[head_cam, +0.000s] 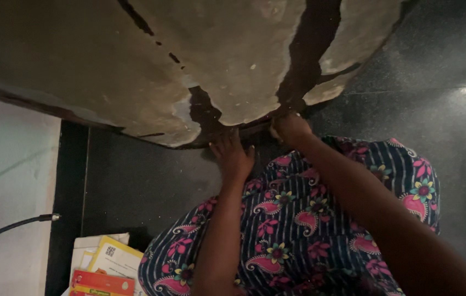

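A worn, cracked tan sheet with dark splits covers a round-edged surface that fills the upper part of the head view. My left hand lies flat, fingers together, against the sheet's near edge. My right hand is curled at the same edge, a little to the right, where a dark split reaches the rim; whether it pinches the sheet I cannot tell. Both forearms reach up from below over my dark blue garment with pink floral print.
Dark speckled floor spreads right and below the sheet. A pale wall stands at left with a thin black cable crossing it. Papers and a red-orange packet lie at the bottom left.
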